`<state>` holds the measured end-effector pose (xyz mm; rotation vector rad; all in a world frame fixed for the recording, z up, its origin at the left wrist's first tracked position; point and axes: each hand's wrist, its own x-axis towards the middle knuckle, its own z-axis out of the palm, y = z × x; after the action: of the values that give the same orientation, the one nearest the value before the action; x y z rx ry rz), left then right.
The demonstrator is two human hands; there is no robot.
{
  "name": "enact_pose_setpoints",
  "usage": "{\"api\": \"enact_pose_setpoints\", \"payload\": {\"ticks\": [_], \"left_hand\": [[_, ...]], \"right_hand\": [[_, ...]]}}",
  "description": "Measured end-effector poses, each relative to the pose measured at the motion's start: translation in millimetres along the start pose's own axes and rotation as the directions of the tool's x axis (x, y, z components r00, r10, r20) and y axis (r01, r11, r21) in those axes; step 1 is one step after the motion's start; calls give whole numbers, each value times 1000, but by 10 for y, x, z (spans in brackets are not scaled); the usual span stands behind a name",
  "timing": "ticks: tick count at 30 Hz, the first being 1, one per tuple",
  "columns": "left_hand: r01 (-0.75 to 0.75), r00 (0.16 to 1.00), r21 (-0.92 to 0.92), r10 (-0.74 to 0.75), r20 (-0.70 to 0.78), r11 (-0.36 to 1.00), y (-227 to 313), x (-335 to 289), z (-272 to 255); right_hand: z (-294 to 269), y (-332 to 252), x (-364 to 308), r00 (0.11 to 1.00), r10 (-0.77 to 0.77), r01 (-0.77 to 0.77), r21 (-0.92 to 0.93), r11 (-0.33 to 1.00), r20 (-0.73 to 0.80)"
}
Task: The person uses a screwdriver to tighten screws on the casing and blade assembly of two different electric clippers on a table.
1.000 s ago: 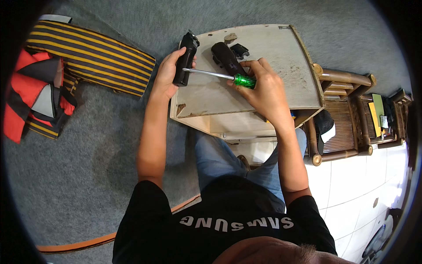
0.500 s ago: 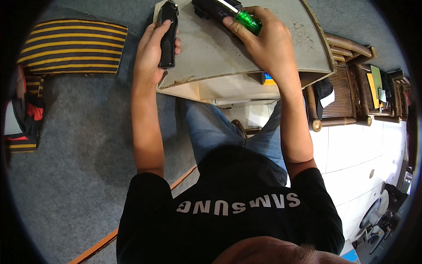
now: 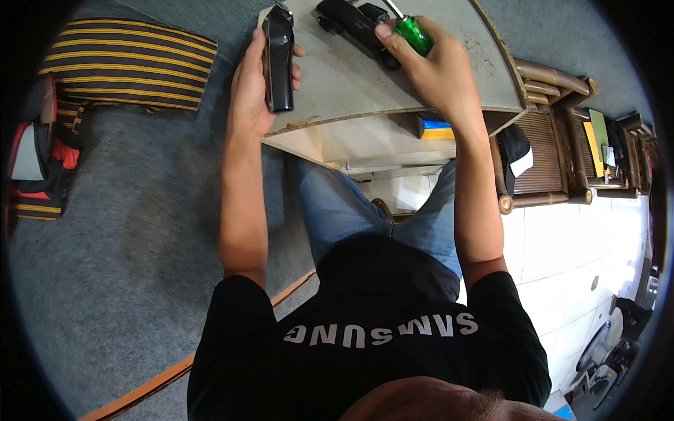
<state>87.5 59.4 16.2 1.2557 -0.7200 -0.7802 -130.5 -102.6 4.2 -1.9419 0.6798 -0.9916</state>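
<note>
My left hand (image 3: 251, 91) is wrapped round a black hair clipper (image 3: 280, 67), held upright with its blade end away from me, over the left edge of the grey tabletop (image 3: 337, 95). In my right hand (image 3: 439, 67) is a screwdriver (image 3: 413, 35) with a clear green handle, its metal shaft pointing away to the upper left. Beside that handle, a second dark clipper-like body (image 3: 354, 29) lies on the tabletop, close to my right thumb. The screwdriver's tip is cut off by the upper edge of the view.
Under the tabletop, a blue and yellow box (image 3: 435, 128) sits in an open shelf. Bamboo chairs (image 3: 537, 161) stand at the right, one with a black and white cap (image 3: 518, 151). A black-and-yellow striped cushion (image 3: 133, 63) is at the left on the grey carpet (image 3: 154, 245).
The clipper in my left hand has turned, showing more of its broad face. My right hand has shifted slightly right with the screwdriver, whose shaft now points more steeply away.
</note>
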Motion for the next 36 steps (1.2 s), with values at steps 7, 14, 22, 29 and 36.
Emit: {"api": "enact_pose_setpoints", "payload": {"ticks": [7,14,22,29,36], "left_hand": [[23,999,-237,-16,29,971,8,-123,132],[-44,998,-339,30,-46,940,-75,-174,124],[-90,994,-284,104,33,955,-167,-244,148],[-70,996,-373,88,31,925,-131,-274,167],[-132,991,-86,129,-43,988,-81,-298,278]], "right_hand": [[37,26,-31,998,-48,50,61,997,-26],[30,5,-56,999,-43,39,123,992,25],[4,0,-73,994,-87,76,161,984,64],[-124,-133,-118,986,81,-116,248,962,147],[-178,-95,-90,977,84,-144,311,940,197]]}}
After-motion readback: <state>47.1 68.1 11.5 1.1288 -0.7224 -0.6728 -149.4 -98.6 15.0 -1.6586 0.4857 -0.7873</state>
